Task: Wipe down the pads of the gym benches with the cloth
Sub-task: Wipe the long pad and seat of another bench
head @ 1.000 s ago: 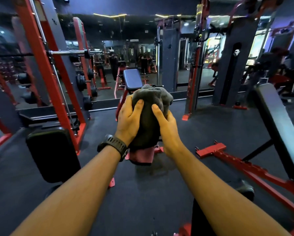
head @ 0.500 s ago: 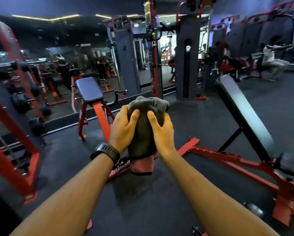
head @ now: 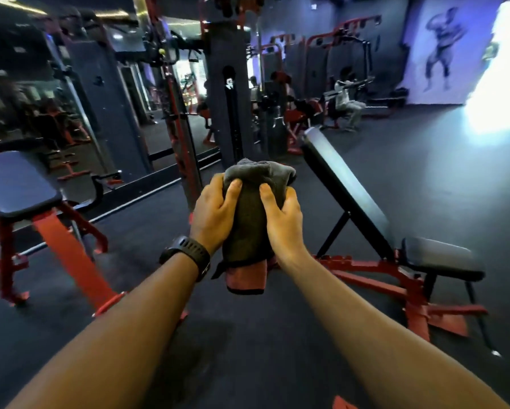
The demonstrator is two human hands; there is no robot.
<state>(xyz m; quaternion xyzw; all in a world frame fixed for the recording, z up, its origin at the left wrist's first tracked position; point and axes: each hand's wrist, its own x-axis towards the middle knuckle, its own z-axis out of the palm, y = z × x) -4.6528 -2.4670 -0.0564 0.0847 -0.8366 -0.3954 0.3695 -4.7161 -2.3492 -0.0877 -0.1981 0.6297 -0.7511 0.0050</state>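
Note:
Both my hands hold a folded grey cloth (head: 252, 219) with a reddish underside out in front of me. My left hand (head: 214, 215), with a black watch on its wrist, grips the cloth's left side. My right hand (head: 283, 219) grips its right side. To the right stands an incline bench with a long tilted black back pad (head: 345, 184) and a flat black seat pad (head: 441, 258) on a red frame. At the left edge a smaller bench carries a dark pad (head: 17, 184) on red legs.
A dark cable machine column (head: 228, 93) and a red upright (head: 177, 113) stand straight ahead by a wall mirror. A person (head: 347, 103) sits at a machine in the back. Dark rubber floor (head: 440, 160) stretches to the right.
The view has swung to the right. The small bench slid to the left edge and the incline bench came fully into view. Both hands kept their hold on the cloth.

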